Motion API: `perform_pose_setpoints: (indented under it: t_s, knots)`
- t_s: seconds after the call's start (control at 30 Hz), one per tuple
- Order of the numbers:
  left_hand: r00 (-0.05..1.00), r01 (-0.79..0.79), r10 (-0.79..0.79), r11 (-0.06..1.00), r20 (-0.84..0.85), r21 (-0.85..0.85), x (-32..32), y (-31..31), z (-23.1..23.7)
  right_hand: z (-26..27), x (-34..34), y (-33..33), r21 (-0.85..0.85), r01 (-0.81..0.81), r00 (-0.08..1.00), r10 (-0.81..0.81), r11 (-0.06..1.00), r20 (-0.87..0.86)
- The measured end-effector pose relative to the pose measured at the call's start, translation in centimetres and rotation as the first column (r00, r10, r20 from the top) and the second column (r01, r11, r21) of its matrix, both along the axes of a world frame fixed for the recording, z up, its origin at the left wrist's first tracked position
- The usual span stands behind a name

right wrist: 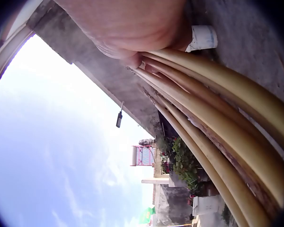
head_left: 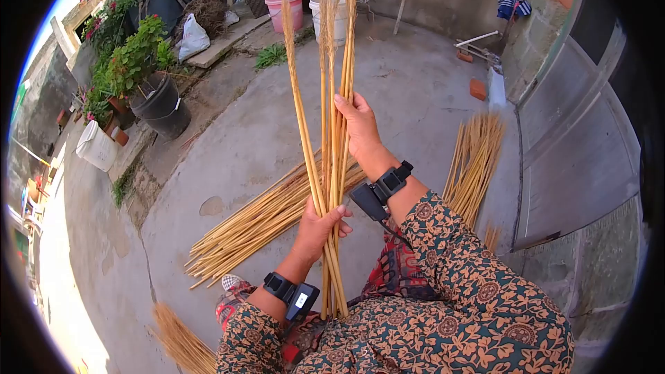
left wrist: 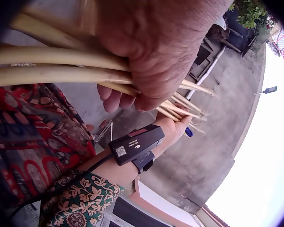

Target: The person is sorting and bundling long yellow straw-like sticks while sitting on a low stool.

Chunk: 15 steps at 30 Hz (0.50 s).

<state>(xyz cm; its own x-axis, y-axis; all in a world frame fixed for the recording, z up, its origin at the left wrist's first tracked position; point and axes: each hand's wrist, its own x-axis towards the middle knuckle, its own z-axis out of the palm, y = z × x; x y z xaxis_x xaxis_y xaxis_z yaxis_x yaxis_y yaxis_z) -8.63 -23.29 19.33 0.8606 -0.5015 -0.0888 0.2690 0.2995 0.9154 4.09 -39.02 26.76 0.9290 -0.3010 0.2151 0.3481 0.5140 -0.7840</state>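
Several long, straw-coloured stalks with feathery heads, like broomcorn [head_left: 302, 122], stand nearly upright in front of the body. Low on the stalks, the left hand [head_left: 317, 230] grips them, its thumb across the front. Higher up, the right hand [head_left: 360, 128] holds the right-hand group between thumb and fingers. One stalk leans apart to the left above the left hand. In the left wrist view the left hand [left wrist: 154, 47] wraps the pale stems [left wrist: 61, 74], with the right hand farther along them. The right wrist view shows the stems running under the right hand [right wrist: 132, 26].
Behind the held stalks, a large pile of stalks [head_left: 242, 228] lies on the concrete. More bundles lie at the right [head_left: 474, 166] and lower left [head_left: 181, 339]. Potted plants [head_left: 163, 107], a pink bucket [head_left: 285, 10] and a white bucket [head_left: 339, 24] stand farther off.
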Motion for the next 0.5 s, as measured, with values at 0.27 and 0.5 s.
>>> perform_pose_setpoints:
  t_s: [0.27,0.5]
  knots:
    - [0.998,0.053,-0.059,0.986,-0.032,-0.159,0.47,0.65,-0.19,-0.70,0.59,-1.22,-0.048,-0.060,0.995,0.056,0.997,-0.087]
    - [0.996,0.079,-0.084,0.987,-0.030,-0.138,0.60,0.89,-0.26,-0.46,0.54,-1.05,-0.047,-0.052,0.997,0.049,0.998,-0.066]
